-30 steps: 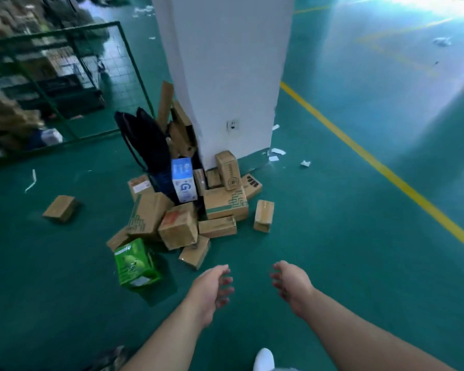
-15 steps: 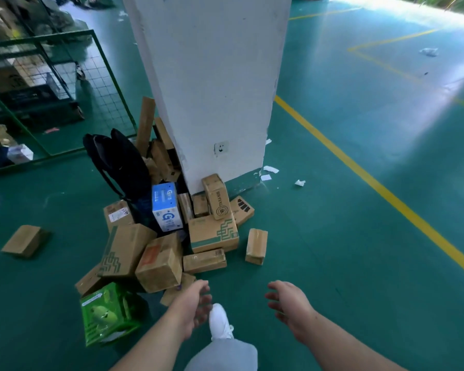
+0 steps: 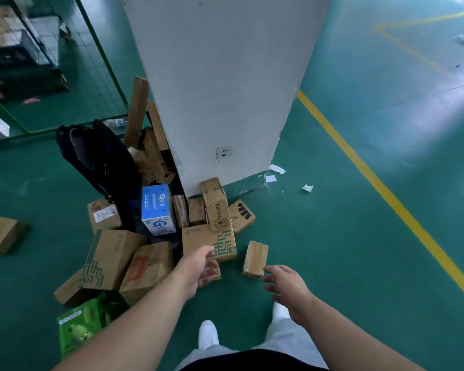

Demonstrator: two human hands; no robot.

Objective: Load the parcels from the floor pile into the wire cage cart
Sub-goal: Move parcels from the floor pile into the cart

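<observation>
Your left hand [image 3: 198,269] reaches over the front of the parcel pile [image 3: 145,266], fingers loosely bent and holding nothing, just before the box with green stripes [image 3: 198,241]. Your right hand [image 3: 287,287] hangs open, fingers spread, empty, just beside a small brown box [image 3: 255,259] standing apart on the floor [image 3: 359,236]. The pile lies against the white pillar [image 3: 220,89], beside a black bag [image 3: 99,156]. The wire cage cart [image 3: 102,57] stands well back on your left.

warehouse: painted green floor [image 3: 332,236], yellow line [image 3: 381,183], parcels [image 3: 209,242].
</observation>
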